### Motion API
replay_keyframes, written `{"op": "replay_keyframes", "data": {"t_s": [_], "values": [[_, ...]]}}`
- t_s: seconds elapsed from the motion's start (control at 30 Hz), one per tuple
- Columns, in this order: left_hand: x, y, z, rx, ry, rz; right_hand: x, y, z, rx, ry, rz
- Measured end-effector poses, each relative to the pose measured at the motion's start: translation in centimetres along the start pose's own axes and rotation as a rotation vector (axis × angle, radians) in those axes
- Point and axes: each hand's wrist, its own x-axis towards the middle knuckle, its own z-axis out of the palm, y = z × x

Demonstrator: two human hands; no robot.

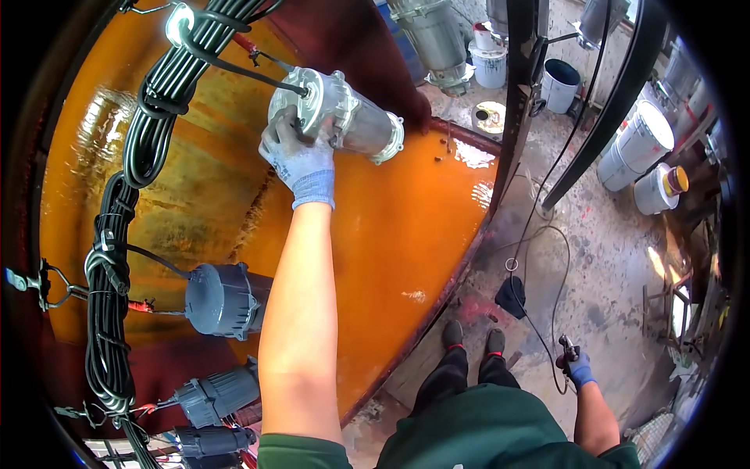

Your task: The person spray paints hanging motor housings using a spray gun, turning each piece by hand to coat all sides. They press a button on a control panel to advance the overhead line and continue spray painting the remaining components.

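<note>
As my left arm [301, 313] stretches forward: left grip [301, 152] clasps one end of a grey cylinder [361, 125].
Right arm [594, 418], lowered: right grip [579, 369] wrapped around a spray gun [566, 345].

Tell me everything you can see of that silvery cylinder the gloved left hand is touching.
The silvery cylinder looks like metal, pale grey and shiny, with a broad round end cap and a lugged ring at its other end. It lies slantwise in view, cap to the upper left, against an orange surface. A black cable meets the cap's middle. The left hand has its fingers on the cap's lower edge.
</note>
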Motion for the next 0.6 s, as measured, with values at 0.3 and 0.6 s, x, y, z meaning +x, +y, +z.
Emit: {"op": "replay_keyframes", "data": {"t_s": [0.3,0.6], "values": [[0.9,0.7,0.3,0.091,-0.057,-0.146,1.4,2.7,0.2,-0.038,0.055,0.006],[0.0,-3.4,-1.9,-0.155,-0.257,-0.026,-0.9,-1.7,-0.8,0.031,-0.011,0.055]]}}
